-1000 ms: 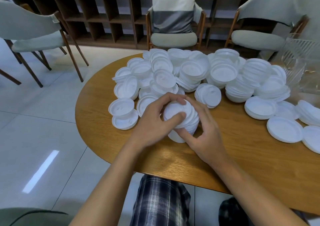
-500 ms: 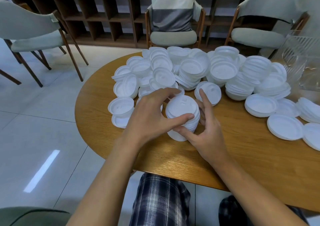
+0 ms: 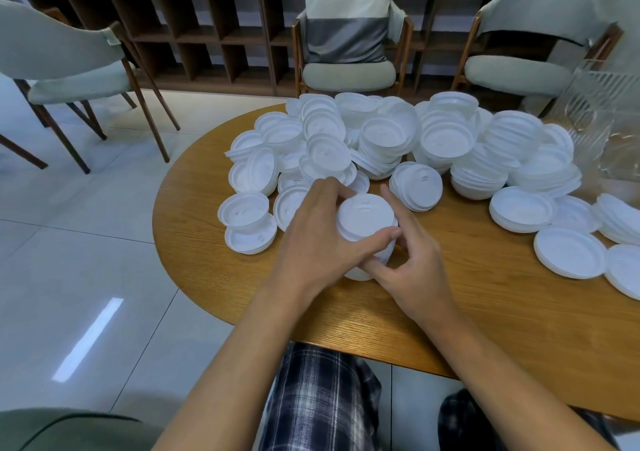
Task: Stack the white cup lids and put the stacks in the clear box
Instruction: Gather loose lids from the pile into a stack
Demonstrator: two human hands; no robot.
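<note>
The stack of lids (image 3: pixel 366 220) stands upright on the table (image 3: pixel 485 319) near its front edge, clasped from both sides. The left hand (image 3: pixel 318 242) wraps its upper part: the thumb is curled across the near rim of the top lid and the fingers (image 3: pixel 332 189) are bent round the far left side. The right hand (image 3: pixel 415 263) holds the lower part, its thumb pressed to the base and its shorter fingers curled against the side, while the index finger lies straight up the right flank. A second ago both hands were closed over the top of the stack and hid most of it; now the fingers sit lower and wider, the top lid shows bare, and the stack has hardly shifted. It stands between the two palms, touching both. Just behind it lies the heap of loose lids (image 3: pixel 381 139), with flatter piles (image 3: pixel 568 253) to the right, and the clear box (image 3: pixel 602 128) stands at the table's far right edge, well apart from the hands
</note>
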